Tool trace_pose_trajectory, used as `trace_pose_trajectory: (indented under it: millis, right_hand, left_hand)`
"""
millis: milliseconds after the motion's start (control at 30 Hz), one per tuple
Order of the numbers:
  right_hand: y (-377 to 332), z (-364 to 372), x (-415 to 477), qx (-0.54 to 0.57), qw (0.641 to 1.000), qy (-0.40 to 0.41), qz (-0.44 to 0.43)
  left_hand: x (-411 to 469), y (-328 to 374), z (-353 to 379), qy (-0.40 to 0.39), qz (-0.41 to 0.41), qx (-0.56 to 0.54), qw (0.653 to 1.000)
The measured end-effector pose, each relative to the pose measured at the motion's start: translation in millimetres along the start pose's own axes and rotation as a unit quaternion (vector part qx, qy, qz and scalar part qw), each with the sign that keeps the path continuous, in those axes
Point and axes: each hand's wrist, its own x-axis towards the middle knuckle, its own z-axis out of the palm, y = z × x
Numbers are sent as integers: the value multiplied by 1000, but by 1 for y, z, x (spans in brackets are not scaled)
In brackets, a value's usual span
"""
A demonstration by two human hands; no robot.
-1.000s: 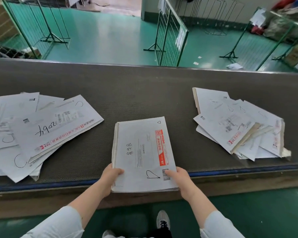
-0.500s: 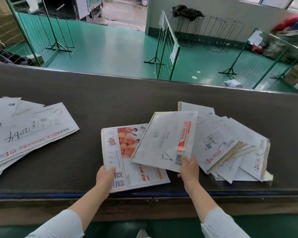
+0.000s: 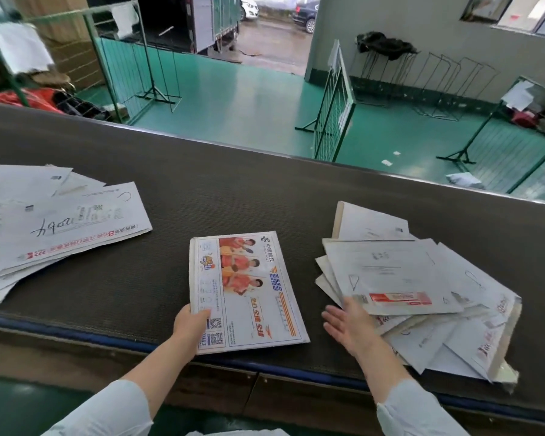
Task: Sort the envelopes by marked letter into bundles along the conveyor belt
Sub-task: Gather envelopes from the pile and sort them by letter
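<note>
- On the dark conveyor belt (image 3: 233, 199), three lots of envelopes lay in a row, well apart from one another.
- Dead centre, by the near edge, sat a neat stack (image 3: 249, 287), squared up, with figures in orange printed in colour on its top face.
- The left hand (image 3: 191, 325) gripped that stack's near left corner, thumb pressed on top.
- The right hand (image 3: 348, 324) was spread, palm down and fingers straight, at the near left edge of the right bundle (image 3: 453, 335), touching its papers.
- That right bundle was fanned out loosely, and its top envelope (image 3: 387, 275) showed a hand-drawn triangle and a red strip.
- Over on the left lay another loose bundle (image 3: 60, 225), its top sheet carrying handwritten digits and a curved pen mark.
- Beyond the belt were a green floor (image 3: 249, 99) and a wire rack (image 3: 334, 108), standing upright.
</note>
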Motion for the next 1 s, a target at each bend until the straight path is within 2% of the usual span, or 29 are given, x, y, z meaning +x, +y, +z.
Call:
trace_pose_trajectory:
  millis: [100,167,333,533,633,700,767,1000]
  right_hand:
    - [12,22,-13,-244,966,-77,-27]
    - [19,35,-17,-313,942,-118,-30]
    - [28,44,-12,-300,944,-137,2]
    - [32,43,-4,-184,972,-139,51]
    - [30,48,-6,-201,967,-154,41]
    - [30,56,-9,-263,952,-157,-11]
    - [27,63,-10,-301,939,-136,-98]
    - [-18,76,-7,-278,895,-54,-346]
  left_hand:
    - [-3,-4,-2,-8,-14,-16,1000]
    - [-5,-6,-5,-8,-23,-23,999]
    - [-10,-9,-20,-22,-41,-30,998]
    - [-12,-14,-32,-30,-69,-31,997]
    - [-14,-12,-32,-32,-63,-20,997]
    - [-14,-10,-29,-30,-59,-24,997]
    - [-12,-9,-27,-19,-57,-38,998]
    - [-4,-12,-28,7,-43,-42,998]
